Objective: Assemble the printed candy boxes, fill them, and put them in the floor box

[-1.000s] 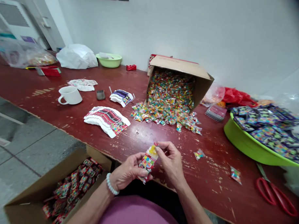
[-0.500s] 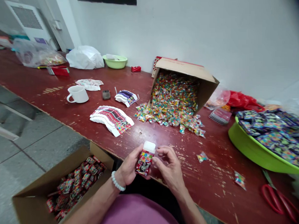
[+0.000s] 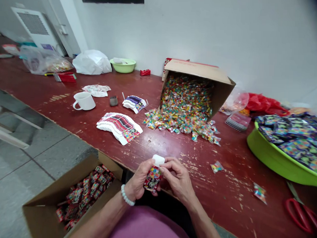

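Note:
A small red and black printed box (image 3: 152,178) with a white top flap is upright in my left hand (image 3: 139,180), whose fingers wrap its sides. My right hand (image 3: 177,178) pinches at the flap's right edge with thumb and forefinger; whether a packet is between them is hidden. Beyond my hands lies a fanned stack of flat red and white cartons (image 3: 119,126). Small candy packets (image 3: 184,123) spill from a tipped cardboard box (image 3: 224,97) onto the red table (image 3: 168,147).
Lower left, an open carton (image 3: 38,212) holds filled red boxes. A white mug (image 3: 86,101) and purple cartons (image 3: 134,103) stand farther back. At the right are a green basin (image 3: 271,163) of dark packets, red-handled scissors (image 3: 298,214) and two loose packets.
My right thumb and forefinger have closed in on the box's flap, and my left thumb has moved up toward its top. The view has shifted slightly.

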Demonstrator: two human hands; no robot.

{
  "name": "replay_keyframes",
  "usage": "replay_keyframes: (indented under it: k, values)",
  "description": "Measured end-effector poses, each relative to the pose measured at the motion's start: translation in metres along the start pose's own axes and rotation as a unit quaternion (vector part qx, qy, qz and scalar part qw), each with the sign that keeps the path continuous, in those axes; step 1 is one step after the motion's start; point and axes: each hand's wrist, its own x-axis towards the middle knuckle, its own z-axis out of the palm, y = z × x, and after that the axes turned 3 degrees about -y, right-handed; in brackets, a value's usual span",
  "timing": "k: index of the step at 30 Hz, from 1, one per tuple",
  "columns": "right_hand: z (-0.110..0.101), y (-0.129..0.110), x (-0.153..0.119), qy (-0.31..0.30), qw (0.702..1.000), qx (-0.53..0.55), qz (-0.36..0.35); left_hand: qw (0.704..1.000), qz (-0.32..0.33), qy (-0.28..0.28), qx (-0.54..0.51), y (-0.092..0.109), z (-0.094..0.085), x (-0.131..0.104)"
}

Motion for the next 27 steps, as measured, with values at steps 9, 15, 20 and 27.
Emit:
replay_keyframes:
  k: [9, 15, 20, 27]
  values:
    - [-0.002, 0.004, 0.008, -0.062, 0.990, 0.087, 0.097, 0.995, -0.048, -0.069, -0.048, 0.006, -0.007, 0.005]
    - [-0.005, -0.002, 0.012, -0.099, 0.985, 0.060, 0.128, 0.998, 0.000, -0.021, 0.066, 0.004, -0.006, 0.003]
    - [0.001, 0.001, 0.017, -0.076, 0.976, 0.106, 0.172, 0.994, 0.018, -0.030, 0.099, 0.000, -0.006, 0.007]
    - [-0.001, 0.002, 0.015, -0.065, 0.974, 0.139, 0.165, 0.989, 0.013, 0.002, 0.147, 0.000, -0.010, 0.010]
